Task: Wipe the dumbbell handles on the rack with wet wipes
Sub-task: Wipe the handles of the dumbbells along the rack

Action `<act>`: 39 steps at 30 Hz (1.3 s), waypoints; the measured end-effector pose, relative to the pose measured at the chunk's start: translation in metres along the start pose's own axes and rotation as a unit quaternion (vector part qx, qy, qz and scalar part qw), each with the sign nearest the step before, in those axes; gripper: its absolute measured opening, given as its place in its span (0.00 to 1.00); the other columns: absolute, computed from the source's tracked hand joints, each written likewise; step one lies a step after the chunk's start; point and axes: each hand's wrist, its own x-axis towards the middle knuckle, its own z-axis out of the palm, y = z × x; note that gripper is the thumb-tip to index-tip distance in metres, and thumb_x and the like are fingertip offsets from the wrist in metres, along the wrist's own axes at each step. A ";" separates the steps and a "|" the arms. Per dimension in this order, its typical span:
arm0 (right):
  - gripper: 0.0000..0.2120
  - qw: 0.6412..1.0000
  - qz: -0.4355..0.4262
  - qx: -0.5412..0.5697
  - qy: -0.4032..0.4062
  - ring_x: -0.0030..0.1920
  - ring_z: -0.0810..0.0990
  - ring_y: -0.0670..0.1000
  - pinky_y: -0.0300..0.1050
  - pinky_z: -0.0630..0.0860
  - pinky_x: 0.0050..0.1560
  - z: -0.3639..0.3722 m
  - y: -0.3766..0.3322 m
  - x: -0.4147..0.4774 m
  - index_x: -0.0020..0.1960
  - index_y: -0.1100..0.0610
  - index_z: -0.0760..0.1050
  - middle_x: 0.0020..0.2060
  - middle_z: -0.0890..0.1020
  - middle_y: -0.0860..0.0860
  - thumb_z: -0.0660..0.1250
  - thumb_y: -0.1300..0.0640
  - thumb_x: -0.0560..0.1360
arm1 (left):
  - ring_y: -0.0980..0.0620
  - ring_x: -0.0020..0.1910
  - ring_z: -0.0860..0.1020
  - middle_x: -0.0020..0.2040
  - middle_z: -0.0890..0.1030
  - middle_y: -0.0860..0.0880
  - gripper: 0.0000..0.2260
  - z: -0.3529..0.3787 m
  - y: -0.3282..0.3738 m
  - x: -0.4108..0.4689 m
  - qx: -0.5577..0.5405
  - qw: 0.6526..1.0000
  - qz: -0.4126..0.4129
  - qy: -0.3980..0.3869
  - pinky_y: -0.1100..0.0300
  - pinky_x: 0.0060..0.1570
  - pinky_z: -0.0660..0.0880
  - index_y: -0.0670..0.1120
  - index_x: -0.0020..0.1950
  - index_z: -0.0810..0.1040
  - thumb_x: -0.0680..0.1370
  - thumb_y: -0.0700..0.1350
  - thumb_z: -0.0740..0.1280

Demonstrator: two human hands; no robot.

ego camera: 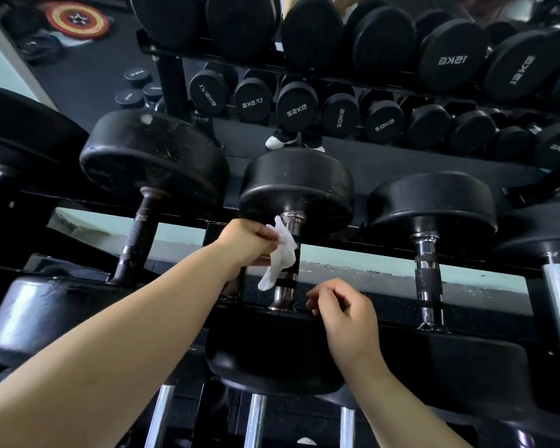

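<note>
On the rack's (362,245) middle rail, the left hand (246,244) pinches a wet wipe (280,253) against the center dumbbell's handle (286,287) — bunched so it wraps the bar — while the right hand (346,318), loosely curled w/ nothing in it, hovers just beside, prob. to steady.

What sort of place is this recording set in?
Most likely a gym's free-weights area: a tiered rack holds rows of black dumbbells, their ends carry kilogram markings, and the left hand holds a wet wipe against one handle.
</note>
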 end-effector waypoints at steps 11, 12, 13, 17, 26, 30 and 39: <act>0.14 1.000 -0.008 -0.010 -0.002 0.29 0.68 0.45 0.33 0.64 0.29 -0.001 0.001 0.001 0.33 0.54 0.74 0.30 0.74 0.57 0.59 0.66 0.74 | 0.53 0.32 0.76 0.35 0.79 0.48 0.06 0.011 -0.007 0.000 -0.116 0.991 -0.051 0.032 0.62 0.34 0.73 0.49 0.40 0.78 0.74 0.39 0.67; 0.14 1.000 -0.010 -0.008 0.002 0.29 0.68 0.45 0.32 0.65 0.29 -0.001 0.002 0.001 0.33 0.54 0.74 0.29 0.75 0.56 0.59 0.66 0.74 | 0.53 0.30 0.77 0.34 0.79 0.48 0.04 0.012 -0.008 -0.002 -0.147 0.987 -0.063 0.005 0.62 0.33 0.72 0.49 0.42 0.78 0.75 0.40 0.67; 0.14 1.000 -0.012 -0.006 0.005 0.29 0.68 0.44 0.31 0.65 0.29 -0.001 0.002 0.002 0.32 0.55 0.74 0.29 0.75 0.55 0.59 0.66 0.73 | 0.54 0.27 0.76 0.31 0.79 0.49 0.04 0.013 -0.009 -0.005 -0.169 0.982 -0.074 -0.029 0.62 0.31 0.72 0.48 0.43 0.77 0.76 0.41 0.65; 0.14 1.000 -0.016 -0.002 -0.004 0.29 0.68 0.45 0.32 0.65 0.29 -0.001 0.002 0.003 0.33 0.56 0.74 0.29 0.74 0.56 0.59 0.67 0.73 | 0.53 0.24 0.73 0.30 0.76 0.47 0.10 0.011 -0.009 -0.004 -0.143 0.978 -0.082 -0.130 0.63 0.26 0.68 0.45 0.41 0.74 0.80 0.37 0.57; 0.09 1.000 -0.021 0.012 0.008 0.29 0.70 0.45 0.32 0.66 0.30 0.002 0.007 0.004 0.31 0.53 0.74 0.28 0.76 0.56 0.57 0.56 0.66 | 0.53 0.20 0.71 0.21 0.73 0.48 0.19 0.006 -0.008 0.011 -0.140 0.969 -0.094 -0.178 0.67 0.22 0.66 0.42 0.31 0.73 0.72 0.26 0.49; 0.13 1.000 -0.021 0.013 -0.002 0.30 0.70 0.46 0.34 0.66 0.31 0.000 0.007 0.004 0.32 0.54 0.74 0.31 0.77 0.61 0.60 0.63 0.73 | 0.52 0.23 0.70 0.24 0.74 0.47 0.19 0.004 -0.023 -0.001 -0.003 0.967 -0.120 -0.224 0.65 0.24 0.65 0.42 0.34 0.76 0.70 0.25 0.50; 0.12 1.000 -0.011 0.022 -0.007 0.29 0.69 0.46 0.36 0.65 0.30 -0.001 0.006 0.002 0.32 0.56 0.74 0.29 0.75 0.59 0.59 0.62 0.73 | 0.51 0.25 0.67 0.28 0.72 0.46 0.18 0.006 -0.010 0.013 -0.098 0.979 -0.062 -0.170 0.67 0.23 0.63 0.44 0.41 0.73 0.73 0.25 0.50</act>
